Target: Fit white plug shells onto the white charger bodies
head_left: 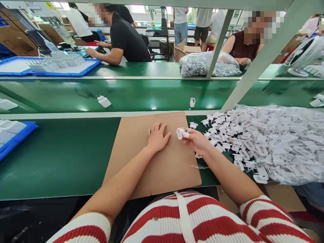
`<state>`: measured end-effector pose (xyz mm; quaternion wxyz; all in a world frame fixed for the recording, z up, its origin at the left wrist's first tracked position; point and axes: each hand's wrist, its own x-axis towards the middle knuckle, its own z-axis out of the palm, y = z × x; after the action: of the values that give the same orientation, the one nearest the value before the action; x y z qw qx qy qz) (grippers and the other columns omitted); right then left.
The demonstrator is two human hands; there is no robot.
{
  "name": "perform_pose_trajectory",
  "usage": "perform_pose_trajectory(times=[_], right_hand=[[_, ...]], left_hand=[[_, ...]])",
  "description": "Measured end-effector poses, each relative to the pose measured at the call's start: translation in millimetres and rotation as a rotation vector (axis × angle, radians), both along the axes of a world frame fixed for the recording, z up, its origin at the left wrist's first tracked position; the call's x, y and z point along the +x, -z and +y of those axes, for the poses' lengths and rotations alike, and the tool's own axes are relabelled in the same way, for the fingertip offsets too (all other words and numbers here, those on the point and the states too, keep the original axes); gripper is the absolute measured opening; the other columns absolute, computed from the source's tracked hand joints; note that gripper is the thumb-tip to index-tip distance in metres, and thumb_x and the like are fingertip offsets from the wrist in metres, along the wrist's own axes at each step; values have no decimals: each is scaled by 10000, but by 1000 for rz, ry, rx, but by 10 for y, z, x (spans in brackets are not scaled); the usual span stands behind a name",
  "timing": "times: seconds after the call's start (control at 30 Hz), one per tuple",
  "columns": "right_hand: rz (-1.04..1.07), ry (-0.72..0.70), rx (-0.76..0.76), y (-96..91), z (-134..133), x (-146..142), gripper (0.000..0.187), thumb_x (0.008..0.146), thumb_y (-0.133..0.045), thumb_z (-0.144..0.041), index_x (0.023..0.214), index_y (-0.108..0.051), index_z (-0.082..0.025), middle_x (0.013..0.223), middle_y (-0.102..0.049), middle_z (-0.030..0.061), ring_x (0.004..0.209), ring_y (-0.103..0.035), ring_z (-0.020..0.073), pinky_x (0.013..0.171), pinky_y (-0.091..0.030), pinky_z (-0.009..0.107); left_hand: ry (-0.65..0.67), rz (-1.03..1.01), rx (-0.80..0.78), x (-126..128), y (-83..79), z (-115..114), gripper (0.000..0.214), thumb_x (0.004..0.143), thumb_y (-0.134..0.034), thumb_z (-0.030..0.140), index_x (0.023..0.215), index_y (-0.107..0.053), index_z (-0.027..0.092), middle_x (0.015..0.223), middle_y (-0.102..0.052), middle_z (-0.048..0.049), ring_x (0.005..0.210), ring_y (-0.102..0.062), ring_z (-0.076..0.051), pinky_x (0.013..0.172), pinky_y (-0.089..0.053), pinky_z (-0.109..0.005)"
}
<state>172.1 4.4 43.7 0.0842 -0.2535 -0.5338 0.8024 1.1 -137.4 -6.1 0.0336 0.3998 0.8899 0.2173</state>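
My left hand (158, 136) lies flat on a brown cardboard sheet (174, 162), fingers spread and holding nothing. Above the sheet's right edge, my right hand (198, 141) pinches a small white plastic part (181, 133) between thumb and fingers. The part has a rounded end and short prongs; its exact kind is too small to make out. Just right of that hand spreads a heap of similar white plastic parts (236, 141), partly spilling from a clear plastic bag (293, 145). One loose white part (193, 125) sits behind my right fingers.
Beyond a pale rail runs a green conveyor belt (141, 94) carrying a white housing (104, 101) and a smaller white piece (192, 102). At left is a blue tray (19, 140) of white pieces. A slanted metal post (253, 67) rises at right. Co-workers sit across the belt.
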Motion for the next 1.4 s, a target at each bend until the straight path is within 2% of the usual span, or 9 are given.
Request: perform_pose_trajectory(times=[0.23,0.47,0.57,0.7,0.8,0.97,1.2,1.3,1.4], right_hand=[[-303,-388,1332,-61,-252,111,324,828,-517,-22,1030,-715,-181,1051,-652,74,858,-596,178,721,-404,287],[-344,-407,1376,-47,-279,94,317,823,-505,-7,1006,-693,-186,999,-645,51,796,-586,162,656,-348,283],[-199,-197,1210,-47,-251,64,219,850,-567,-73,945,-721,-197,951,-665,34,783,-585,151,691,-396,272],[63,192,494,-119,-155,19,287,841,-760,-357,1091,-755,-216,959,-727,30,779,-624,145,733,-507,275],[117,214,-63,-202,-45,20,391,690,-887,-368,1019,-773,-192,943,-753,27,740,-638,116,701,-550,240],[73,115,-425,-264,26,73,353,586,-947,-229,889,-771,-196,779,-730,-26,636,-637,56,643,-566,145],[156,29,-43,-265,-131,81,378,722,-894,-450,970,-774,-192,920,-764,31,754,-691,115,737,-602,238],[176,28,410,-179,-152,50,288,859,-767,-478,912,-738,-196,933,-736,43,775,-664,134,761,-591,293],[167,127,914,-85,-140,63,320,921,-703,-416,1183,-689,-232,1164,-699,81,900,-676,155,866,-598,343]], left_hand=[[-23,-118,196,-442,-257,1012,297,988,-630,313,1231,-666,146,1299,-655,-147,1283,-542,-315,1142,-392,-459],[-151,-230,231,-527,-210,2111,825,723,-913,562,1310,-574,92,1323,-627,-246,1259,-556,-381,1009,-438,-466],[-195,-241,229,-519,-265,2250,460,836,-837,461,1107,-654,137,1171,-711,-198,1186,-612,-385,1017,-409,-513],[-109,-233,294,-465,-410,2042,146,942,-683,338,993,-687,202,1040,-763,-79,1059,-684,-304,1035,-410,-476],[27,-228,355,-365,-489,1570,178,904,-714,358,1034,-722,236,1096,-773,-24,1055,-690,-255,1019,-448,-380],[224,-286,437,-60,-481,478,298,913,-693,456,1122,-742,250,1159,-771,-19,1078,-693,-246,992,-481,-355],[355,-233,391,311,-287,-303,262,957,-650,387,1182,-696,259,1165,-756,-21,1089,-674,-246,1085,-354,-440],[418,-289,380,328,-208,-299,333,936,-686,416,1225,-680,251,1206,-733,-36,1162,-642,-260,1093,-352,-442],[446,-323,385,286,-151,-259,462,872,-760,489,1247,-679,233,1263,-700,-70,1216,-605,-293,1084,-370,-453]])
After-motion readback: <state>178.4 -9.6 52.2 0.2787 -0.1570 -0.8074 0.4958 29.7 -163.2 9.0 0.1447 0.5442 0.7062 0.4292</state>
